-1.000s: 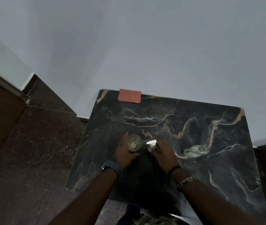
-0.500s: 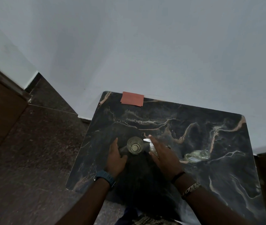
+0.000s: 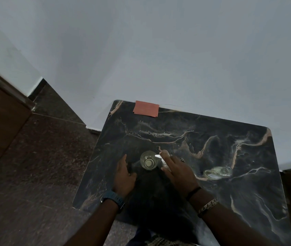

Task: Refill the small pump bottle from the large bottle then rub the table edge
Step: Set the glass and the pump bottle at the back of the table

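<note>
Label-free large bottle (image 3: 148, 162) beside white-topped pump bottle (image 3: 162, 161); no legible writing

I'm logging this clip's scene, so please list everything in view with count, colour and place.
table: one, black marble with tan veins, against the wall
upright bottle: one, clear with pale liquid, seen from above at the table's middle, between the hands
pump head: one, white, just right of the upright bottle, partly behind the right hand
lying bottle: one, clear, on its side at the table's right
red patch: one, flat at the table's far edge
wall: grey-white, behind the table
floor: dark speckled stone, left of the table
watch: one, blue, left wrist
bracelets: right wrist
left hand: fingers straight, beside the upright bottle
right hand: fingers straight, by the pump head
</note>
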